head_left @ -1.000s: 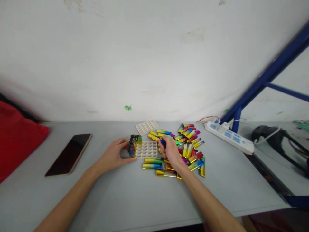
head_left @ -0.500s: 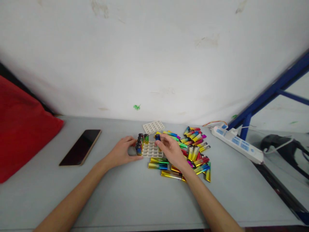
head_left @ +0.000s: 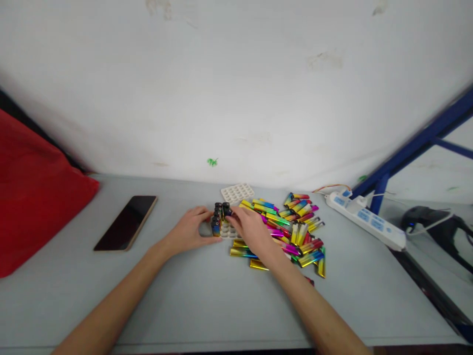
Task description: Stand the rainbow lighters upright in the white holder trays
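A white tray with rows of holes (head_left: 229, 231) lies on the table between my hands. Along its left side stand several upright lighters (head_left: 216, 222) with dark ends and shiny coloured bodies. My left hand (head_left: 191, 228) curves around the tray's left end, thumb at the front corner and fingers farther back. Over the tray, my right hand (head_left: 250, 228) pinches a dark-ended lighter (head_left: 227, 212) beside the standing ones. The lower part of that lighter is hidden, so I cannot tell whether it sits in a hole. My right hand covers the tray's right part.
Many loose shiny lighters (head_left: 303, 231) lie heaped to the right. Behind the tray rests a second white holed tray (head_left: 237, 192). A phone (head_left: 126, 223) and a red cloth (head_left: 40, 197) are at left; a white power strip (head_left: 365, 219) and blue frame (head_left: 402, 153) at right.
My right hand has moved left with the lighter, from the tray's right side to the standing row. My left hand stays at the tray's left end. The view has shifted slightly.
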The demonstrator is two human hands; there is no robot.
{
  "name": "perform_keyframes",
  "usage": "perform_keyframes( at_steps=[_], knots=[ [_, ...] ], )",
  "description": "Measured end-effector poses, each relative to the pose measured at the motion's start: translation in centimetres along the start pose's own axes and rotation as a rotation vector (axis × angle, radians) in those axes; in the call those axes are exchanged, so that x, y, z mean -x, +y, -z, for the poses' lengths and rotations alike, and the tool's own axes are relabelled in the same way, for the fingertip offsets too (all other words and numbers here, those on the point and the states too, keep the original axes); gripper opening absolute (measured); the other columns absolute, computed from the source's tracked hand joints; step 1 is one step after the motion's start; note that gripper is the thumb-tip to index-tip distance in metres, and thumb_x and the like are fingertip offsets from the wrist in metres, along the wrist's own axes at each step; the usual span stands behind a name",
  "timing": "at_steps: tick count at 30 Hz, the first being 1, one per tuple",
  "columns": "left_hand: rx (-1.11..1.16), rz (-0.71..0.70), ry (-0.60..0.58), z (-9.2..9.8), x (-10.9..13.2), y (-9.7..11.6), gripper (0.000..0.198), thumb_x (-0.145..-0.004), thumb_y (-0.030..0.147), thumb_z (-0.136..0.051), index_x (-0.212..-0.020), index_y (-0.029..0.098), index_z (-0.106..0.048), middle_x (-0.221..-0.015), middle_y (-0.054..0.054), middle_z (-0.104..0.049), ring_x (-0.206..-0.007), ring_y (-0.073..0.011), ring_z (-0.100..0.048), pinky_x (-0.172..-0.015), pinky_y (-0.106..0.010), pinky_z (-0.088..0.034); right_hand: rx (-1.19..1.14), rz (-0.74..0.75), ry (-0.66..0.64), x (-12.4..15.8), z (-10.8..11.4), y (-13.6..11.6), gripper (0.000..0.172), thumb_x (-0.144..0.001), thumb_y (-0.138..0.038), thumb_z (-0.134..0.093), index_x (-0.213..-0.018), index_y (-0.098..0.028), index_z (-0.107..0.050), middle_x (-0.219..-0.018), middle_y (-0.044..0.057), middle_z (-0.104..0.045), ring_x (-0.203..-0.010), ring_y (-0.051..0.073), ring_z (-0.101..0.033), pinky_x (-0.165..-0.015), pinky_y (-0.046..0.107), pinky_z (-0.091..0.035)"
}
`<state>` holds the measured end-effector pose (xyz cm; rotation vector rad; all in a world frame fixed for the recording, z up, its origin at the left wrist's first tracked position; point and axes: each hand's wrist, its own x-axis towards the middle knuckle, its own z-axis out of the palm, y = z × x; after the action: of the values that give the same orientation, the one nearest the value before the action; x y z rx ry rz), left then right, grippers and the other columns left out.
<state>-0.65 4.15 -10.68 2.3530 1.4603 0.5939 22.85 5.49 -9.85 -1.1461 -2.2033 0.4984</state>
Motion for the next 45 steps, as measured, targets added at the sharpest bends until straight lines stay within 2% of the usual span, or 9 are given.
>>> perform_keyframes(
  at_steps=[7, 12, 16, 20, 27, 33, 37, 41, 45],
  knots=[
    [0.010, 0.002, 0.013, 0.1, 0.0, 0.1, 0.058, -0.075, 0.073, -0.080, -0.096, 0.019, -0.074, -0.100, -0.008, -0.070, -0.096, -0.0302, -0.066, -0.090, -0.040, -0.051, -0.066, 0.043, -0.012, 1.6, 4.3, 0.1, 0.020, -0.107, -0.038, -0.063, -0.104, -0.022, -0.075, -0.098, 0.009, -0.076, -0.090, 0.024, -0.071, -0.086, 0.038, -0.056],
    [-0.003, -0.010, -0.002, 0.0, 0.0, 0.0, 0.062, -0.076, 0.076, -0.078, -0.100, 0.019, -0.074, -0.102, -0.009, -0.069, -0.096, -0.0301, -0.065, -0.090, -0.040, -0.050, -0.040, -0.014, 0.067, 6.3, 9.6, 1.8, 0.017, -0.106, -0.035, -0.064, -0.102, -0.026, -0.077, -0.102, 0.008, -0.078, -0.094, 0.026, -0.073, -0.088, 0.041, -0.058],
    [-0.007, 0.007, -0.004, 0.1, 0.0, 0.2, 0.060, -0.076, 0.076, -0.078, -0.098, 0.020, -0.073, -0.099, -0.007, -0.067, -0.093, -0.0295, -0.064, -0.088, -0.039, -0.050, 0.006, -0.042, 0.064, 10.3, 11.9, 2.2, 0.014, -0.103, -0.036, -0.068, -0.102, -0.027, -0.079, -0.101, 0.009, -0.077, -0.094, 0.028, -0.073, -0.085, 0.042, -0.060],
    [0.006, 0.009, -0.008, 0.1, -0.1, 0.1, 0.056, -0.075, 0.073, -0.079, -0.095, 0.020, -0.072, -0.100, -0.008, -0.068, -0.095, -0.0300, -0.064, -0.089, -0.040, -0.050, 0.039, -0.001, 0.030, 11.6, 11.1, 1.8, 0.014, -0.104, -0.031, -0.065, -0.105, -0.028, -0.079, -0.104, 0.010, -0.075, -0.097, 0.027, -0.072, -0.087, 0.042, -0.061],
    [0.000, 0.021, 0.005, 0.0, -0.1, -0.1, 0.060, -0.074, 0.076, -0.078, -0.097, 0.020, -0.073, -0.101, -0.009, -0.069, -0.095, -0.0306, -0.066, -0.089, -0.042, -0.051, 0.343, 0.059, -0.203, 7.7, 6.6, 0.8, 0.011, -0.097, -0.024, -0.077, -0.107, -0.022, -0.080, -0.113, 0.013, -0.070, -0.112, 0.032, -0.066, -0.101, 0.052, -0.057],
    [-0.011, -0.005, 0.008, 0.0, -0.1, 0.0, 0.060, -0.076, 0.075, -0.078, -0.100, 0.020, -0.073, -0.101, -0.008, -0.069, -0.094, -0.0291, -0.065, -0.088, -0.039, -0.050, 0.354, 0.047, -0.253, 6.6, 6.9, 0.9, 0.011, -0.094, -0.021, -0.080, -0.104, -0.020, -0.079, -0.115, 0.013, -0.068, -0.113, 0.031, -0.064, -0.101, 0.050, -0.056],
    [-0.018, -0.012, 0.006, 0.0, -0.1, 0.0, 0.059, -0.078, 0.074, -0.077, -0.099, 0.020, -0.073, -0.098, -0.008, -0.068, -0.092, -0.0277, -0.064, -0.085, -0.037, -0.049, 0.055, 0.033, -0.224, 6.9, 7.7, 1.8, 0.006, -0.098, -0.028, -0.077, -0.101, -0.024, -0.078, -0.117, 0.009, -0.069, -0.116, 0.027, -0.065, -0.104, 0.045, -0.054],
    [-0.006, -0.005, -0.003, 0.0, -0.2, 0.0, 0.061, -0.076, 0.076, -0.079, -0.097, 0.019, -0.072, -0.101, -0.009, -0.069, -0.095, -0.0290, -0.065, -0.087, -0.038, -0.049, -0.500, -0.132, 0.010, 6.4, 7.5, 1.9, 0.020, -0.094, -0.043, -0.080, -0.102, -0.026, -0.075, -0.117, 0.008, -0.074, -0.115, 0.027, -0.069, -0.105, 0.045, -0.053],
    [0.000, 0.006, -0.002, 0.0, -0.1, -0.2, 0.061, -0.074, 0.076, -0.079, -0.096, 0.019, -0.072, -0.102, -0.009, -0.069, -0.096, -0.0295, -0.065, -0.088, -0.039, -0.051, -1.123, -0.313, 0.176, 3.9, 7.0, 0.2, 0.034, -0.093, -0.056, -0.078, -0.107, -0.028, -0.065, -0.091, 0.002, -0.074, -0.090, 0.022, -0.072, -0.088, 0.039, -0.059]
  ],
)
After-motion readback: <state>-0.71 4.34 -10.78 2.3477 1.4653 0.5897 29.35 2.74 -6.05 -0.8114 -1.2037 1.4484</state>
